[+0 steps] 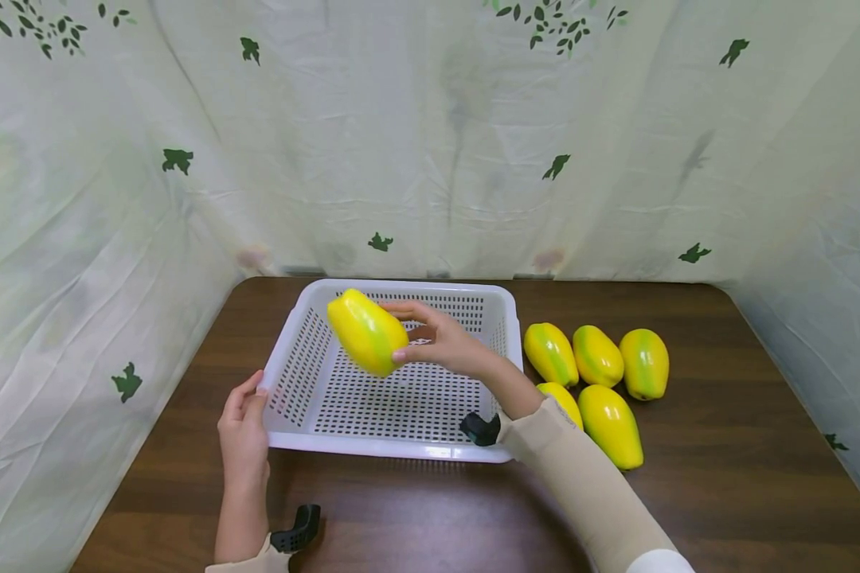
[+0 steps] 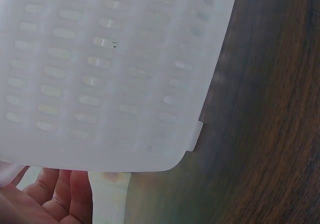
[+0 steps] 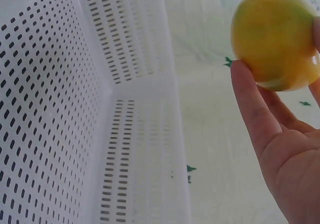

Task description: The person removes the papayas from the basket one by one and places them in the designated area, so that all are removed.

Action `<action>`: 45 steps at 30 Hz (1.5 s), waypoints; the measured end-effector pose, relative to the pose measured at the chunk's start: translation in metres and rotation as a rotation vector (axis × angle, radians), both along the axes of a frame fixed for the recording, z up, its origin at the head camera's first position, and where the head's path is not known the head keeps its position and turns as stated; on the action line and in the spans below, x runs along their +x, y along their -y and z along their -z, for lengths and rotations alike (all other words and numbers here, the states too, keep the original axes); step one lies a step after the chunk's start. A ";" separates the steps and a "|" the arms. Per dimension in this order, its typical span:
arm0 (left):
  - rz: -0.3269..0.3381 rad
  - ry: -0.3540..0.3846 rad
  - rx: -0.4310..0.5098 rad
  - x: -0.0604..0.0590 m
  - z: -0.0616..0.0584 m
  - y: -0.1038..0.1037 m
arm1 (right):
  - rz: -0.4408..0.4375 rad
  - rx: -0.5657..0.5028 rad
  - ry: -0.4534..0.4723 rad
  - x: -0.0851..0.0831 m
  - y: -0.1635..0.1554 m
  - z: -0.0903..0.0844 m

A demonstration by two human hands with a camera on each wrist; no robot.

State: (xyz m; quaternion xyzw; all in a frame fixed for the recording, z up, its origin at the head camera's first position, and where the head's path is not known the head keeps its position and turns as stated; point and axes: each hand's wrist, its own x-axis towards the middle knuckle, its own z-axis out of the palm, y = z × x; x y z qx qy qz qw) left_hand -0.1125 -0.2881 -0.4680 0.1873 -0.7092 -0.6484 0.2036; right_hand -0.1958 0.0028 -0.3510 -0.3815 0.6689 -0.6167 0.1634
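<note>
In the head view, a yellow papaya with green streaks (image 1: 368,333) is held by my right hand (image 1: 440,342), thumb on the near side and fingers on the far side. It hangs over the white plastic basket (image 1: 394,450), tilted with its narrow end up and to the left. The right wrist view shows the same papaya (image 3: 272,39) against the fingertips, above the basket's rim (image 3: 172,94). My left hand (image 1: 245,418) grips the basket's left rim, and in the left wrist view its curled fingers (image 2: 62,194) show beside the perforated wall (image 2: 90,79).
Several more papayas (image 1: 643,364) lie together on the dark wooden table (image 1: 745,446), right of the basket. One of them (image 1: 560,398) is partly hidden behind my right forearm. A pale curtain with green leaf prints (image 1: 430,143) surrounds the table at the back and sides.
</note>
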 end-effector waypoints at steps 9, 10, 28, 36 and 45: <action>-0.026 0.070 0.021 0.008 -0.031 -0.018 | 0.063 -0.072 0.018 0.004 -0.020 -0.002; -0.027 0.072 0.024 0.008 -0.032 -0.018 | 0.066 -0.084 0.016 0.002 -0.022 0.000; 0.011 -0.006 0.007 -0.004 0.017 0.012 | 0.247 -0.118 -0.056 0.013 -0.084 0.013; 0.006 -0.014 0.001 0.004 -0.005 -0.003 | 0.312 -0.130 -0.074 0.022 -0.108 0.018; -0.018 0.030 -0.009 0.006 -0.018 -0.012 | 0.432 -0.040 -0.046 0.037 -0.145 0.033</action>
